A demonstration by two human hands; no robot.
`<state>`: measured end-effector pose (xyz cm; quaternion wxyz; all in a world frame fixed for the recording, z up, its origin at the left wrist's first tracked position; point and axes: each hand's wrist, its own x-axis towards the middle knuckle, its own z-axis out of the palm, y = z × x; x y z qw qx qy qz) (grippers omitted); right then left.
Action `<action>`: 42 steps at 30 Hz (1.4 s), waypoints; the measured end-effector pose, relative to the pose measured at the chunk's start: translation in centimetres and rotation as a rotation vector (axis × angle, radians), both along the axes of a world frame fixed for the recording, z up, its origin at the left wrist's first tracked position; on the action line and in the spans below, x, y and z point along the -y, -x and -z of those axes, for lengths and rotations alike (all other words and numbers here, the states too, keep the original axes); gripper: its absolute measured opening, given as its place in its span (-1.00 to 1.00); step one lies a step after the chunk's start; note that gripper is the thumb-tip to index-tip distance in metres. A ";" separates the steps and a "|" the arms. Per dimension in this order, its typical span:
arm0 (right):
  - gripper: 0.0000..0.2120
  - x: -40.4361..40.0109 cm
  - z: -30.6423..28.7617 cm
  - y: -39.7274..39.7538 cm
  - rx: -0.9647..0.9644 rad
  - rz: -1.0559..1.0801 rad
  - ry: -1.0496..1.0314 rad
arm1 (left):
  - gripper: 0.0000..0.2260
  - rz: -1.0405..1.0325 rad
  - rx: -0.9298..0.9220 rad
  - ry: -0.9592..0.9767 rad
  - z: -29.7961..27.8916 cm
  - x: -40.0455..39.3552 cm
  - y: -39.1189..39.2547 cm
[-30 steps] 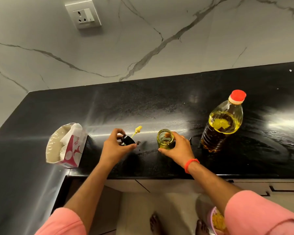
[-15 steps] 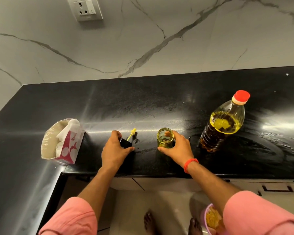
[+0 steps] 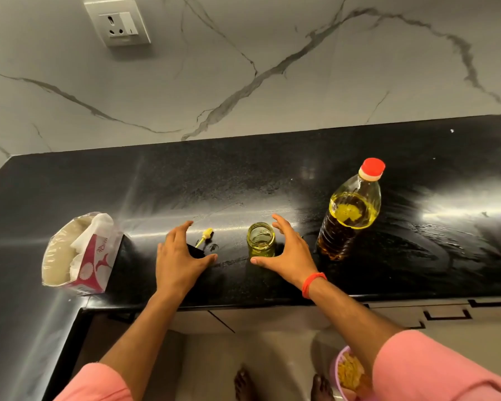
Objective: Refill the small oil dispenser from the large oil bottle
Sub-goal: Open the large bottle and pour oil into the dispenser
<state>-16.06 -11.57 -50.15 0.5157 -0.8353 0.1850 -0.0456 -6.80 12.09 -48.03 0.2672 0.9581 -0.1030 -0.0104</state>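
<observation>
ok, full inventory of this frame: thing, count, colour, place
jar: 1, green glass, open, upright, counter centre
lid: 1, black with yellow brush, lying on the counter left of the jar
bottle: 1, clear, yellow oil, red cap on, right of the jar
bag: 1, red and white, counter's left end
counter: 1, black
socket: 1, white, wall
bowl: 1, pink, floor
left hand: open, over the lid
right hand: open, beside the jar
</observation>
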 end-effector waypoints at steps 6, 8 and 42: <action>-0.04 1.4 -3.2 1.7 0.104 -0.017 -0.062 | -0.25 0.092 0.071 0.110 -2.8 2.1 1.0; -0.18 1.9 -4.8 2.4 0.156 -0.027 -0.032 | -0.28 0.143 0.075 0.171 -4.5 3.3 1.5; -0.71 11.3 -11.4 5.0 0.369 0.235 0.072 | -0.75 0.934 0.359 -0.210 -19.7 25.5 3.4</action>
